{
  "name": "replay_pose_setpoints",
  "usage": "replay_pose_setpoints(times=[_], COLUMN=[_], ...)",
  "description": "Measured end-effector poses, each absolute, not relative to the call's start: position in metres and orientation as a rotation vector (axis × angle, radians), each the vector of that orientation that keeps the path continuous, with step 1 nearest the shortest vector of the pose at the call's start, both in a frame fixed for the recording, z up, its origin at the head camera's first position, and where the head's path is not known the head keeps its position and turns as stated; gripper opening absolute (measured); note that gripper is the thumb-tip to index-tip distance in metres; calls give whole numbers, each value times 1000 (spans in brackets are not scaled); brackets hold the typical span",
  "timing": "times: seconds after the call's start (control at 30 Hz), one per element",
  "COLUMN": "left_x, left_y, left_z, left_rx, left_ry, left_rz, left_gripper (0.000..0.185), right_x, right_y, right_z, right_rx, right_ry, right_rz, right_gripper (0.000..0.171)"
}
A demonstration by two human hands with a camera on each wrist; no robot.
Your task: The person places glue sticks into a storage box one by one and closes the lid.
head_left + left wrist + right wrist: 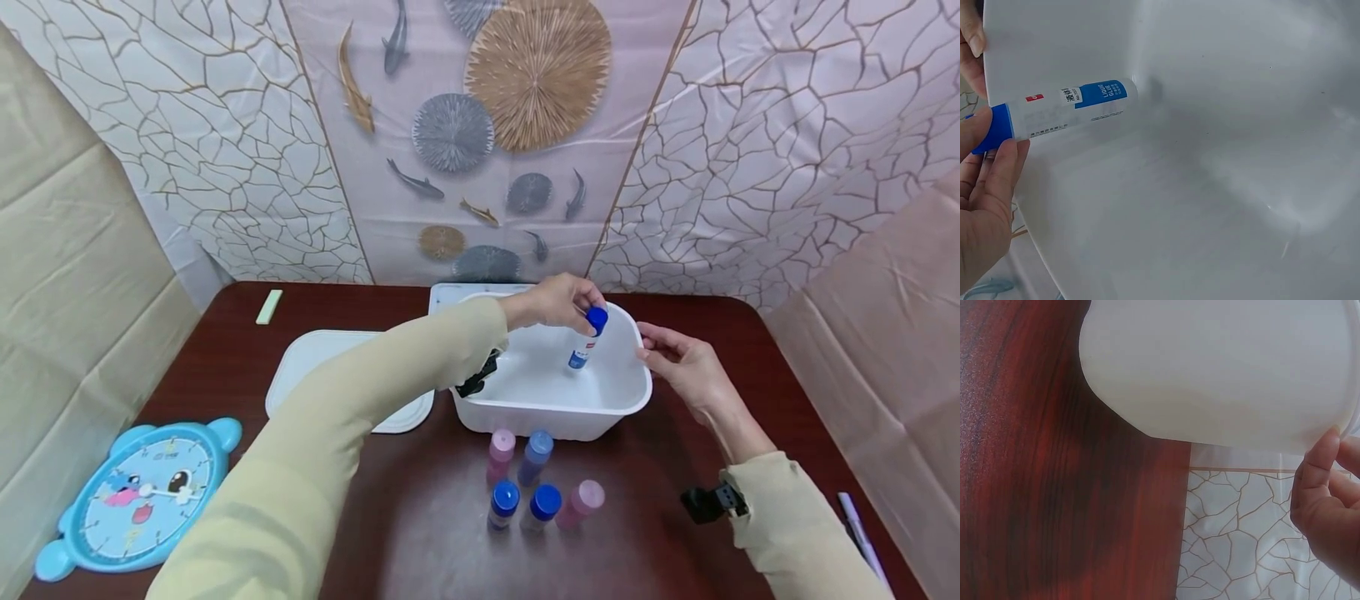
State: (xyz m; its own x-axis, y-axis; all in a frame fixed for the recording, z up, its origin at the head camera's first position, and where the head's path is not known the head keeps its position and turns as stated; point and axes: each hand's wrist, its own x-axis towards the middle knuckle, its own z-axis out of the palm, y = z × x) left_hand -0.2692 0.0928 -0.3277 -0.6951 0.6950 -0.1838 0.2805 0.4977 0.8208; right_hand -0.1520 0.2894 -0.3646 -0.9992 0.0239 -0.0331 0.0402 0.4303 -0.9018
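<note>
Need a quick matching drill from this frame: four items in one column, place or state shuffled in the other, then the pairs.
Items:
1. glue bottle
2. white tub
3. clock toy
4. lid

Places or states:
A. flat on the table, left of the tub
B. near left corner of the table
C. held by its blue cap in the left hand, inside the tub
D. rim touched by the right hand

Pairs: 1-C, 2-D, 3-B, 4-A
</note>
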Motion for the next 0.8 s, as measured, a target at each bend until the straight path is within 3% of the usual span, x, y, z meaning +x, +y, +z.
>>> replay_pose_setpoints(times=[0.53,0.8], left_x=[-263,-266], left_y=[97,94], left_z=[-345,-328], left_rx=[822,914], left_ry=[2277,2297], left_rz=[957,906], left_gripper=[31,50], right_x=[-145,-149], right_y=[282,284], right_z=[-369,-363], right_rx=[73,41], right_ry=[2647,2704], right_rz=[-1692,-1670], right_gripper=[47,45])
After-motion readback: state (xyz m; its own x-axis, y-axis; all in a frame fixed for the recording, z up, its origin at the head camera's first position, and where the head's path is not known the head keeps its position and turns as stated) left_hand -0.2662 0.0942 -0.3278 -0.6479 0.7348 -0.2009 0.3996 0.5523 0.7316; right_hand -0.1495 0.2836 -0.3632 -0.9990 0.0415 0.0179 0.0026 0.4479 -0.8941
